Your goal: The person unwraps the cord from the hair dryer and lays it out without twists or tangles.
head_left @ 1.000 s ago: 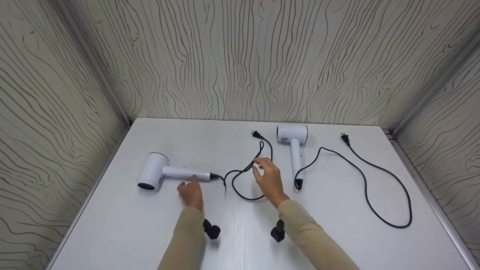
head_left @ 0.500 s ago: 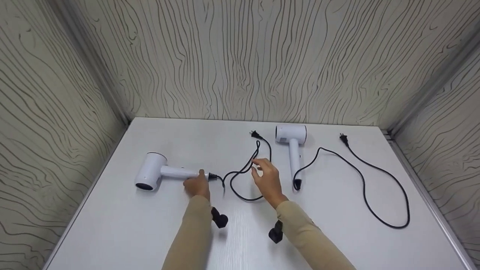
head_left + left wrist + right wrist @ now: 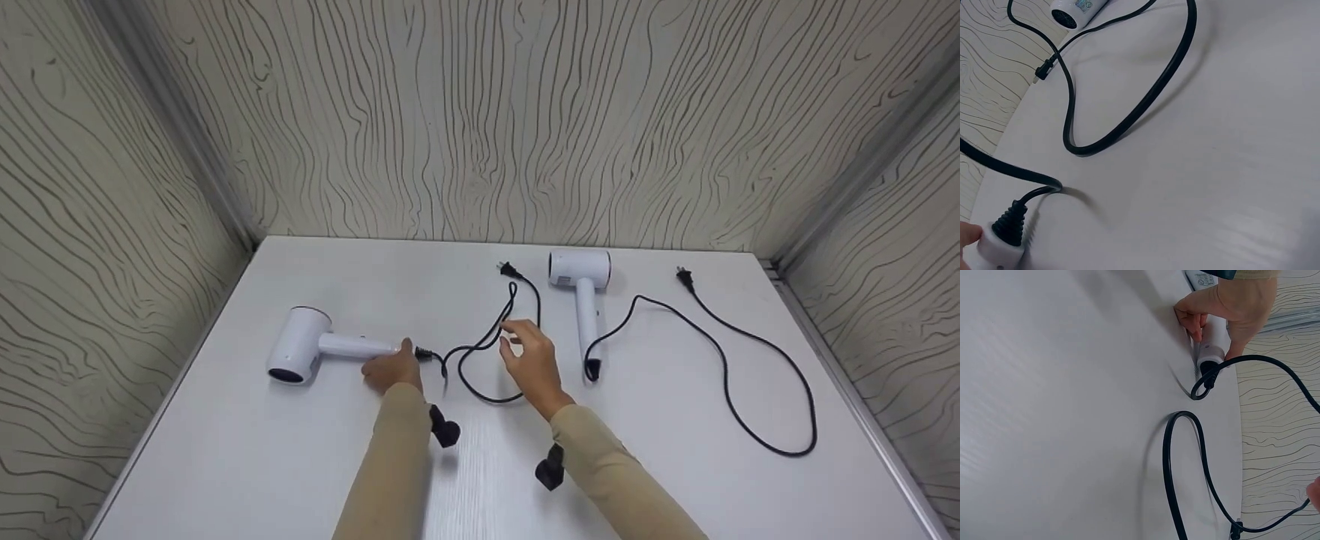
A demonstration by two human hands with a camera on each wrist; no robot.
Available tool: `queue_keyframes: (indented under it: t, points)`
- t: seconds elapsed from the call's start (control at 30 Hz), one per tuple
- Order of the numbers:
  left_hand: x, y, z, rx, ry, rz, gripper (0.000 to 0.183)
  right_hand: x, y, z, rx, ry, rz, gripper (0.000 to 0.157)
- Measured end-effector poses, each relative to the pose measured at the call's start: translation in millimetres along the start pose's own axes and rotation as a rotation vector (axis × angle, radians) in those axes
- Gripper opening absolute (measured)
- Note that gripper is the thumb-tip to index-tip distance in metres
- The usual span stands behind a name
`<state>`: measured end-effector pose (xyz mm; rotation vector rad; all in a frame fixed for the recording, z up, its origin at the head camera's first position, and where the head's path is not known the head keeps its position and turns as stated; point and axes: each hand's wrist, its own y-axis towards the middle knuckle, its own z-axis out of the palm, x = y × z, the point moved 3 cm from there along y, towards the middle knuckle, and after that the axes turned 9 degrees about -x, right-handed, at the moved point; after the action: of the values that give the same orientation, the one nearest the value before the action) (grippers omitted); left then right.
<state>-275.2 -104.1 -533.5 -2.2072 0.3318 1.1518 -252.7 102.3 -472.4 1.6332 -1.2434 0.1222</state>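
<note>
A white hair dryer (image 3: pixel 300 341) lies on its side at the left of the table in the head view. My left hand (image 3: pixel 395 369) grips the lower end of its handle, thumb beside the ribbed cord sleeve (image 3: pixel 1009 226). Its black power cord (image 3: pixel 484 396) runs right in loops to a two-pin plug (image 3: pixel 510 270). My right hand (image 3: pixel 534 364) pinches this cord near the upper loop, thumb and forefinger bent towards each other. In the right wrist view only a fingertip (image 3: pixel 1314 492) shows at the edge, against the cord.
A second white hair dryer (image 3: pixel 582 270) lies at the back, handle towards me. Its black cord (image 3: pixel 726 367) curves far right to a plug (image 3: pixel 685 279). Patterned walls (image 3: pixel 480 135) enclose the white table (image 3: pixel 225 450). Black wrist devices (image 3: pixel 446 431) hang by both sleeves.
My left hand has slid right along the handle to its lower end and taken hold there. My right hand stays almost still at the cord.
</note>
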Motion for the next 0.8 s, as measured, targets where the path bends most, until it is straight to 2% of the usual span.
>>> queue_keyframes:
  t: [0.17, 0.47, 0.67, 0.8]
  points:
    - [0.5, 2.0, 3.3, -0.001, 0.021, 0.014, 0.082, -0.3, 0.0, -0.7, 0.018, -0.009, 0.009, 0.019]
    - [0.4, -0.1, -1.0, 0.060, -0.009, -0.011, 0.081, -1.4, -0.6, -1.5, 0.033, 0.009, 0.015, 0.019]
    - [-3.1, -3.3, -10.6, 0.099, -0.002, 0.034, 0.079, 0.4, -0.6, 1.4, 0.023, 0.033, -0.003, 0.019]
    - [-2.6, 0.9, -11.2, 0.121, 0.009, 0.069, 0.077, 2.1, -1.5, 3.8, 0.020, 0.049, -0.025, 0.020]
